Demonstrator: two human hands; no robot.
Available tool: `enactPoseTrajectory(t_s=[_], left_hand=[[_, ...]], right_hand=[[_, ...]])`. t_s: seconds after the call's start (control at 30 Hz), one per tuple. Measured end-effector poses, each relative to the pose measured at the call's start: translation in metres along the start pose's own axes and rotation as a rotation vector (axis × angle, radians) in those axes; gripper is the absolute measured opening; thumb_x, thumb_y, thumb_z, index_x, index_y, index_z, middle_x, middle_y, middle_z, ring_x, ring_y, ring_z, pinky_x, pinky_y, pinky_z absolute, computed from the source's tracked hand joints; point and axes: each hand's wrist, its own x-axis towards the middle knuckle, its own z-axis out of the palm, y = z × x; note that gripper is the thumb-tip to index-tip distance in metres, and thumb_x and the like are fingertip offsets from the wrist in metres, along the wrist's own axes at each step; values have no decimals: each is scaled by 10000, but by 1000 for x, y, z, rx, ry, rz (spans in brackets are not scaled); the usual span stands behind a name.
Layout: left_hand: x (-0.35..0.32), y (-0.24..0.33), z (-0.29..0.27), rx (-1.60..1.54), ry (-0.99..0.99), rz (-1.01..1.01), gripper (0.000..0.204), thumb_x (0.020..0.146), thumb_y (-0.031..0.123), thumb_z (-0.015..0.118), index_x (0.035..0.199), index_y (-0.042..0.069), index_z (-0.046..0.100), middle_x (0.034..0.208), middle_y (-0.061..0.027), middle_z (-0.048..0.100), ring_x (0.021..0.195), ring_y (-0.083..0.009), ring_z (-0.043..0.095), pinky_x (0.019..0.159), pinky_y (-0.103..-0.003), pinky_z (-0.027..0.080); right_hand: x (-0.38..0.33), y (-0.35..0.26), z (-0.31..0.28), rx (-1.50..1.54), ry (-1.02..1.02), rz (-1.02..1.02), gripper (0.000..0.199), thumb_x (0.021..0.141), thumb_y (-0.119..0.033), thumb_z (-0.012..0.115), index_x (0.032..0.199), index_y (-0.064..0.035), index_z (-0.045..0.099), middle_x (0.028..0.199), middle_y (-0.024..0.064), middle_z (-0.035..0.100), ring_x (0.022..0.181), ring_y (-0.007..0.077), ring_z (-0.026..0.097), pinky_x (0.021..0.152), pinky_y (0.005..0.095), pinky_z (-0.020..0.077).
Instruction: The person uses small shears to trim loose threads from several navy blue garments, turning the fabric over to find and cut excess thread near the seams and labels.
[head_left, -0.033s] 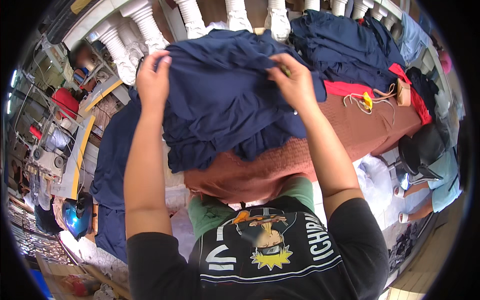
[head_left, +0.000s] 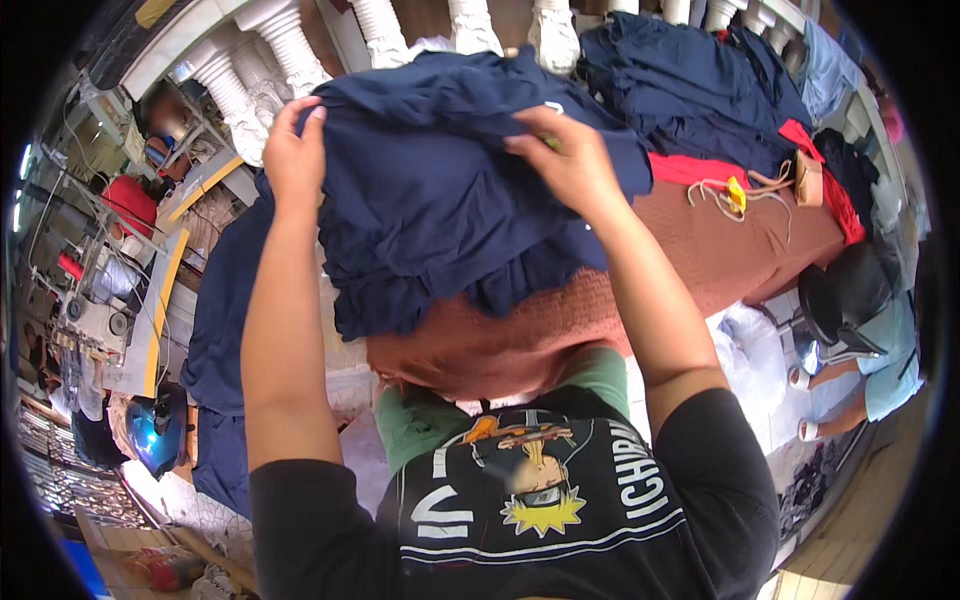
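A dark navy cloth garment (head_left: 430,190) lies bunched in front of me on other navy cloth. My left hand (head_left: 296,158) pinches its far left corner between thumb and fingers. Over its right part is my right hand (head_left: 568,165), fingers curled, with a small yellow-green thing (head_left: 548,142) in them; its kind is mostly hidden by the fingers. Whether this hand also grips the cloth I cannot tell. Just beyond the right fingers a small white mark shows on the fabric. The pile rests on a bench covered with brown cloth (head_left: 480,345).
At the far right are more navy garments (head_left: 690,90), red cloth (head_left: 690,170), and a cord with a yellow piece (head_left: 737,195). White balusters (head_left: 470,28) line the far side. On the left stand sewing machines (head_left: 95,320) and a blue helmet (head_left: 158,435). A person's legs (head_left: 835,415) show at right.
Both hands have shifted a little to the left, and the garment's left corner has moved with my left hand. The white mark near my right fingers has come into sight.
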Motion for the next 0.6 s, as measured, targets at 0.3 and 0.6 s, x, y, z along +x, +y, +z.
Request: enactPoseTrajectory(t_s=[0.3, 0.6], left_hand=[[-76, -124, -8, -136, -172, -556, 714, 877, 468, 650, 1346, -39, 467, 1352, -197, 500, 1259, -259, 477, 1056, -340, 350], [-65, -169, 40, 122, -218, -623, 873, 834, 562, 639, 1411, -37, 376, 1462, -236, 371, 1350, -331, 375, 1107, -360, 296]], right_hand=[[-8, 127, -91, 209, 385, 630, 390, 843, -394, 727, 1032, -52, 717, 847, -18, 659, 645, 40, 490, 575, 200, 371], [-32, 277, -53, 551, 395, 1153, 497, 873, -445, 662, 1092, 2, 677, 953, 49, 681, 740, 110, 602, 662, 251, 471]])
